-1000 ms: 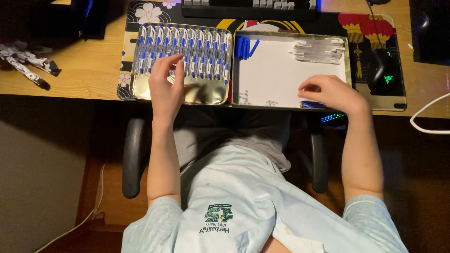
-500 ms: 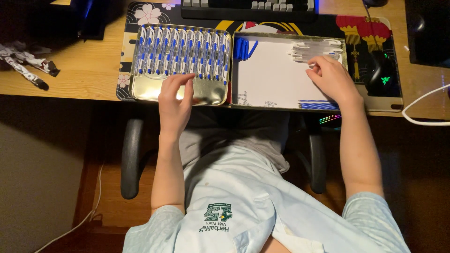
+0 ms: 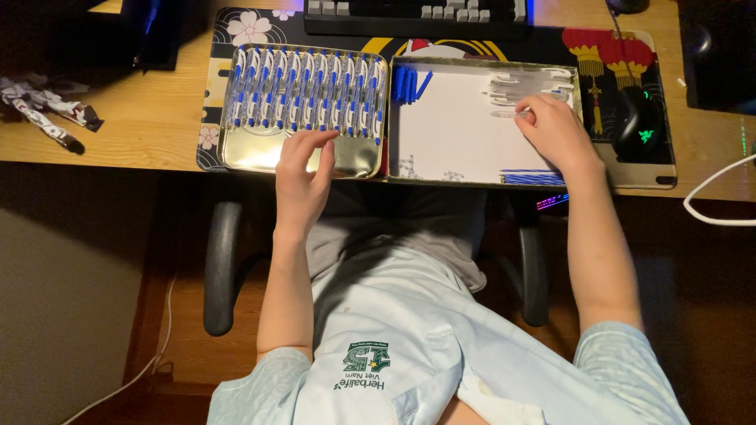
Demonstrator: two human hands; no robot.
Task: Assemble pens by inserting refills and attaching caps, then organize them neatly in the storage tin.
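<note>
Left hand (image 3: 303,169) hovers at the tin's (image 3: 252,153) front edge, fingers loosely curled, holding nothing. Right hand (image 3: 555,130) is over the lid (image 3: 453,130), fingertips pinching a clear pen barrel (image 3: 508,114) near the barrel pile (image 3: 524,83). Tin's full of pens (image 3: 307,90).

Keyboard (image 3: 413,16), glowing mouse (image 3: 639,124), white cable (image 3: 717,197), patterned desk mat (image 3: 236,31).

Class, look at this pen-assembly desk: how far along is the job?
Done: a row of blue-and-white pens fills the metal tin. In hand: the right hand touches the clear barrels in the white-lined tray; the left hand rests at the tin's edge. Left: those barrels, the blue caps and blue refills.
</note>
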